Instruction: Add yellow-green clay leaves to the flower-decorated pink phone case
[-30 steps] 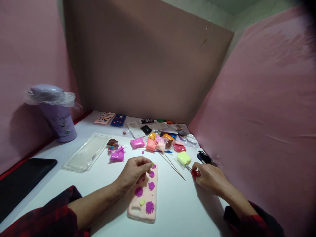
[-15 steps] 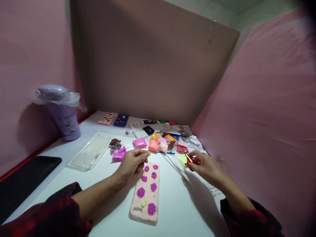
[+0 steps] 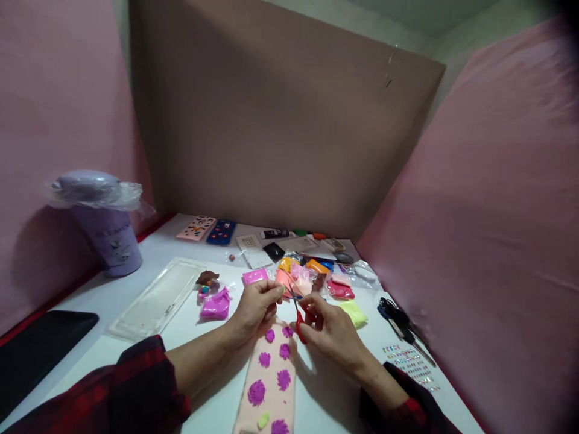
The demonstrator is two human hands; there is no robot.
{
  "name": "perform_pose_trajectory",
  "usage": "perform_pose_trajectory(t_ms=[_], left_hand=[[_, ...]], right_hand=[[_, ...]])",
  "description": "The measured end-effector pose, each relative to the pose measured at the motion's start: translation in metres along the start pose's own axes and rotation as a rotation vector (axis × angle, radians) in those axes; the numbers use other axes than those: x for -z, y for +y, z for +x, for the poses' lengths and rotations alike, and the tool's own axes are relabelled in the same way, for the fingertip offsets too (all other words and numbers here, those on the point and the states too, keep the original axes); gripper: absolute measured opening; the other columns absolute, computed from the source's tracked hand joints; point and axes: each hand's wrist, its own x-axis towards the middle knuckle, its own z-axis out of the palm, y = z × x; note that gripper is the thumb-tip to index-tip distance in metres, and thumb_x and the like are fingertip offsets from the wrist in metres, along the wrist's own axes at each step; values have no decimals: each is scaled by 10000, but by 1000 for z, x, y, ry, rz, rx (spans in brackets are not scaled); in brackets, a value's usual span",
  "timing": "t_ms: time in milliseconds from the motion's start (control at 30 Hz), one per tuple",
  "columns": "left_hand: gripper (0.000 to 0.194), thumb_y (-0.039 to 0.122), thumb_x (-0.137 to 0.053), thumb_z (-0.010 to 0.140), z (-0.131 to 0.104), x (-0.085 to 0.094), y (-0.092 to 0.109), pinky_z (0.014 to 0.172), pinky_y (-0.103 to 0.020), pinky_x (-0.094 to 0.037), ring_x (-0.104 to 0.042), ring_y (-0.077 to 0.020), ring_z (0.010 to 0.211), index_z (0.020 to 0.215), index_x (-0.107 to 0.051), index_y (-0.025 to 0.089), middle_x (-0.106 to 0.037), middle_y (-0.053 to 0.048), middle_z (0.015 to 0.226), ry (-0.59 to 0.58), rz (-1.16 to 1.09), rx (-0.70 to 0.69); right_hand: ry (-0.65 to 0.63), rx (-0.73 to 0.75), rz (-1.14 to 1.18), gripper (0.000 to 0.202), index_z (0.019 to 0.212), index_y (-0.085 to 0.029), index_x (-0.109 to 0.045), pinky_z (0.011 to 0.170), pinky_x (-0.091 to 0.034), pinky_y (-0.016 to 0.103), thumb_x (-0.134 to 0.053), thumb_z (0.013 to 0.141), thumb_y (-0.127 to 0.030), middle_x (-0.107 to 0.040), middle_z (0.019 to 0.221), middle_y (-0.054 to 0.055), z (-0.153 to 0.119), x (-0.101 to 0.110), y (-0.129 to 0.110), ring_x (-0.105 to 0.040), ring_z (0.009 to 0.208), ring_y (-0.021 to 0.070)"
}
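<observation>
My left hand pinches a small yellow-green bit of clay between thumb and fingertips. Red-handled scissors are gripped in my right hand, their blades partly apart and pointing at that bit. Below both hands lies a pale pink phone case decorated with purple clay flowers and a yellow-green piece; its lower end runs out of view. A packet of yellow-green clay rests just beyond my right hand.
Clay packets, one of them purple, spread across the middle. A clear case box, a black phone-like slab and a purple tumbler stand or lie left. Rhinestone stickers and a black-handled tool lie right.
My right hand has brought the scissors leftward, up to the clay bit in my left hand. The view has shifted, so the phone case sits lower and the items at right show.
</observation>
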Motion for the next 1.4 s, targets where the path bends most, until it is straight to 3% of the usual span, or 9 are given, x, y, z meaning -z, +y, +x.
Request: perform_pose_trajectory(t_ms=[100, 300, 967, 1400], left_hand=[[241, 320, -690, 697, -1, -1, 4, 360, -164, -146, -253, -11, 356, 679, -530, 141, -422, 80, 487, 1, 5, -4], [220, 312, -671, 730, -2, 0, 13, 369, -169, -131, -249, -18, 372, 691, -556, 129, -380, 88, 456, -22, 45, -18], [198, 256, -636, 759, -14, 1, 9, 369, -175, -182, -291, -11, 360, 675, -507, 132, -454, 68, 519, -48, 1, -25], [190, 257, -631, 760, -18, -1, 7, 366, -172, -123, -270, -2, 358, 705, -492, 139, -446, 70, 540, -37, -98, 38]], right_hand=[[-3, 2, -9, 231, 926, -236, -558, 558, -362, 230, -598, 701, -209, -609, 648, -45, -2, -1, 3, -544, 568, 134], [20, 14, -27, 232, 930, -234, -556, 560, -344, 233, -596, 702, -212, -612, 649, -47, -3, 1, 3, -530, 562, 132], [33, 101, -22, 254, 939, -243, -574, 530, -329, 219, -583, 700, -157, -607, 611, -57, -10, -6, -4, -515, 522, 123], [33, 114, -22, 222, 925, -233, -559, 515, -338, 214, -567, 721, -148, -599, 587, -56, -10, -11, -2, -506, 492, 120]])
